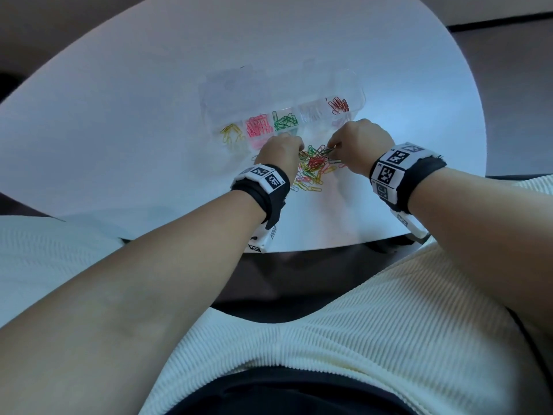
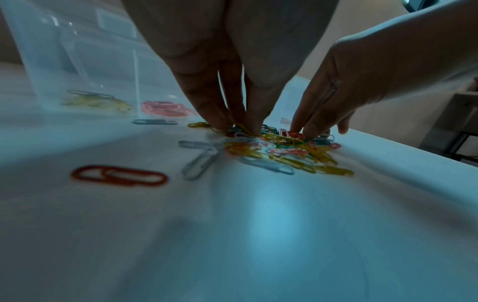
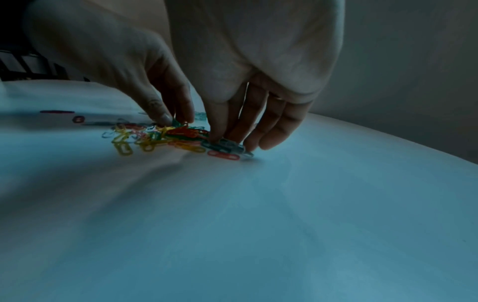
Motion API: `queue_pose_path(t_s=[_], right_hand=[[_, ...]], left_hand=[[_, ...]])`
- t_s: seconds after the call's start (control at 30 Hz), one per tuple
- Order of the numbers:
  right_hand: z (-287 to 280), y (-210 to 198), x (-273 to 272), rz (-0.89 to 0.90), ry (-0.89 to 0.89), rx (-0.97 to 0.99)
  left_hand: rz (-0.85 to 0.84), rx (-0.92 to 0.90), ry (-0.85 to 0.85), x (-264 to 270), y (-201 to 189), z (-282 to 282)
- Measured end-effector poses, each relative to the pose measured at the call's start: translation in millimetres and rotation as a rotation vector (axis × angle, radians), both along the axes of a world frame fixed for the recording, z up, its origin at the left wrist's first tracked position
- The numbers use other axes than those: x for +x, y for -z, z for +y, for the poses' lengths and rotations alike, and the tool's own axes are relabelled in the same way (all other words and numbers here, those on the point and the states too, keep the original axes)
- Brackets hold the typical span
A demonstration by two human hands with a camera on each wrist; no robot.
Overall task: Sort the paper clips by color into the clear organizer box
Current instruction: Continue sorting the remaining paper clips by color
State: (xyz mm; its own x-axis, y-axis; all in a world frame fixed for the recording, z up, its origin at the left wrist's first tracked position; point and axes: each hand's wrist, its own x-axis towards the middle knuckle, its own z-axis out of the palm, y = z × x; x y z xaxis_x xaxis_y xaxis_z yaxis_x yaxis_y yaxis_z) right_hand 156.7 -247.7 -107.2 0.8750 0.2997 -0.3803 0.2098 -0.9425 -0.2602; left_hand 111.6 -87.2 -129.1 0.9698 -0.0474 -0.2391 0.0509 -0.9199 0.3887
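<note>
A mixed pile of coloured paper clips (image 1: 312, 170) lies on the white table in front of the clear organizer box (image 1: 356, 85). The box's near row holds yellow clips (image 1: 232, 133), pink clips (image 1: 257, 125), green clips (image 1: 284, 119), pale clips and red clips (image 1: 338, 105), each colour in its own cell. My left hand (image 1: 299, 152) reaches into the pile's left side. In the right wrist view its thumb and finger pinch a clip (image 3: 177, 122). At the pile's right side, my right hand (image 1: 332, 149) pinches a blue-grey clip (image 3: 223, 145) with thumb and forefinger.
A lone red clip (image 2: 119, 175) and two grey clips (image 2: 199, 161) lie apart, left of the pile. The round table's near edge (image 1: 329, 247) runs just behind my wrists. Bare tabletop (image 1: 134, 130) stretches to the left and beyond the box.
</note>
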Motion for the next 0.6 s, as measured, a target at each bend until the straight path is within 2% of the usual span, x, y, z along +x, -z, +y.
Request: queue_pose_path(t_s=[0.17, 0.4, 0.6], right_hand=[[1.8, 2.0, -1.4, 0.006, -0.005, -0.009], [0.5, 3.0, -0.7, 0.028, 0.003, 0.013], [3.4, -0.1, 0.5, 0.033, 0.017, 0.101]], left_hand=[[0.010, -0.089, -0.103, -7.7, 0.7, 4.8], [0.034, -0.119, -0.169, -19.1, -3.2, 10.1], [0.054, -0.218, -0.255, -26.6, -6.4, 13.6]])
